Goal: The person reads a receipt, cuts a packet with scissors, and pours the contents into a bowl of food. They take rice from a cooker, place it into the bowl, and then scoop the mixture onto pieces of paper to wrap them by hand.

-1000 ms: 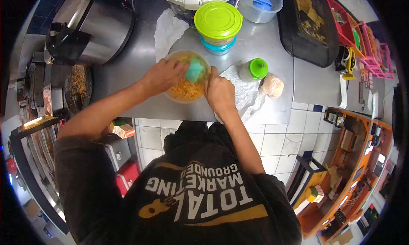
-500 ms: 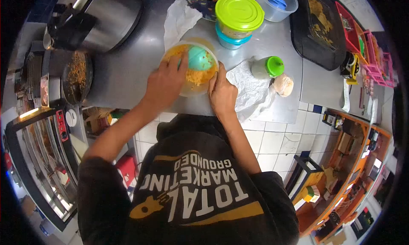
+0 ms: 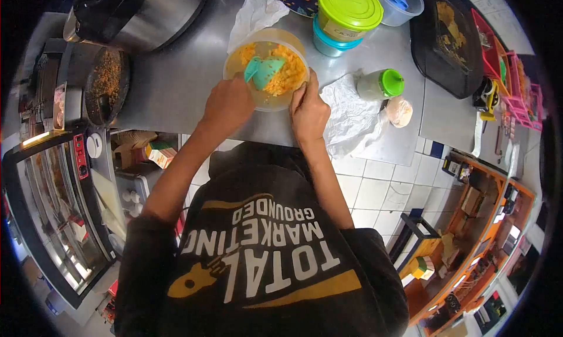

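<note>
My left hand (image 3: 230, 105) is closed at the near left side of a round translucent plastic tub (image 3: 239, 96), gripping a teal plastic scoop (image 3: 267, 73). The scoop's head rests in orange-yellow crumbly food (image 3: 288, 78) inside the tub. My right hand (image 3: 311, 111) holds the tub's right rim, thumb and fingers pressed on the wall. To the right of that hand lies crumpled white paper (image 3: 349, 111). On it rests a clear bottle with a green cap (image 3: 381, 84), beside a small wrapped pale round item (image 3: 400, 112).
Stacked tubs with a lime-green lid (image 3: 350, 6) stand behind, near a clear container (image 3: 404, 6) holding a blue utensil. A black tray (image 3: 448, 50) lies right. At left are a large steel appliance (image 3: 158, 20) and a dark pan of crumbs (image 3: 107, 85). The steel counter's front edge faces me.
The scoop has turned and tilted in the tub, its head now lower and left. My left hand has moved down to the tub's near side. My right hand still holds the rim.
</note>
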The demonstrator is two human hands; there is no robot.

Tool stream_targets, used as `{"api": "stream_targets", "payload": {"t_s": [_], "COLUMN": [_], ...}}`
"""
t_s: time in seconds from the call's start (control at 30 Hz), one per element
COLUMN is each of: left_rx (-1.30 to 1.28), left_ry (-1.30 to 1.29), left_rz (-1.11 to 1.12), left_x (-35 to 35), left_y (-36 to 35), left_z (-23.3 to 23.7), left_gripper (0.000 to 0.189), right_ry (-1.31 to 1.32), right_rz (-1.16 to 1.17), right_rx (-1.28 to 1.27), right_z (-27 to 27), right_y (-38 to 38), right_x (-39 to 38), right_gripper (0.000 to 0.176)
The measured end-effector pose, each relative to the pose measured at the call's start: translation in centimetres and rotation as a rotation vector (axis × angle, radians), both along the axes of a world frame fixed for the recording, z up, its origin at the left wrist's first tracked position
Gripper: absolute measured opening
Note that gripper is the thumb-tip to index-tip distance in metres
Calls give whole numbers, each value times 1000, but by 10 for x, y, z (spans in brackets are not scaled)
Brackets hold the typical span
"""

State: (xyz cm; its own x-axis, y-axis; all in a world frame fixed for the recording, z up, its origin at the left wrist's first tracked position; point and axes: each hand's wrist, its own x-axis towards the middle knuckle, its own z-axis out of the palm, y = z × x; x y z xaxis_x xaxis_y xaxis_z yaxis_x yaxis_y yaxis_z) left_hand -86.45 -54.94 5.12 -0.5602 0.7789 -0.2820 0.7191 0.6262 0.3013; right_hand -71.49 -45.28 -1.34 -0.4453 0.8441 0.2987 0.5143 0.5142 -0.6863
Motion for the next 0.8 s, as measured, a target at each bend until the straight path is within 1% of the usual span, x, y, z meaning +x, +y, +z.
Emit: {"api": "stream_targets", "payload": {"t_s": [0.03, 0.1, 0.23, 0.3, 0.33, 0.4, 0.43, 0.5, 0.53, 0.6, 0.63, 0.7, 0.73, 0.8], "left_rx": [4, -4, -30, 40, 43, 84, 92, 156, 160, 188, 190, 50, 52, 178], "left_ry": [-3, 71, 40, -91, -92, -107, -105, -193, -197, -169, -169, 298, 299, 650], "left_rz": [-2, 142, 209, 155, 161, 69, 72, -4, -5, -238, -243, -421, -417, -537], "left_x": [3, 16, 34, 39, 40, 40, 33, 13, 2, -21, -28, -41, -44, -48], "left_y": [2, 4, 10, 11, 12, 17, 16, 8, 3, -2, -1, 3, 5, 8], "left_z": [4, 15, -4, -11, -11, -9, -13, -26, -18, 13, 20, 29, 30, 32], "left_gripper": [43, 36, 31, 31, 31, 31, 31, 28, 28, 31, 31, 45, 45, 51], "right_ry": [-3, 11, -19, -61, -62, -42, -40, -100, -103, -143, -144, -182, -182, -178], "right_rz": [-2, 2, 32, 93, 99, 154, 158, 161, 160, 122, 118, 114, 118, 62], "right_rx": [4, -85, -83, -89, -86, -59, -51, 18, 22, 18, 20, 73, 77, 3], "right_z": [1, 3, 11, 13, 14, 14, 14, 13, 15, 21, 22, 24, 25, 27], "right_y": [0, -4, -9, -7, -7, -3, -2, -1, 1, 5, 6, 8, 8, 7], "right_x": [0, -2, -9, -8, -8, -7, -8, -5, -5, -6, -5, -6, -7, -10], "right_gripper": [41, 40, 41, 42, 42, 43, 43, 50, 50, 50, 50, 48, 48, 45]}}
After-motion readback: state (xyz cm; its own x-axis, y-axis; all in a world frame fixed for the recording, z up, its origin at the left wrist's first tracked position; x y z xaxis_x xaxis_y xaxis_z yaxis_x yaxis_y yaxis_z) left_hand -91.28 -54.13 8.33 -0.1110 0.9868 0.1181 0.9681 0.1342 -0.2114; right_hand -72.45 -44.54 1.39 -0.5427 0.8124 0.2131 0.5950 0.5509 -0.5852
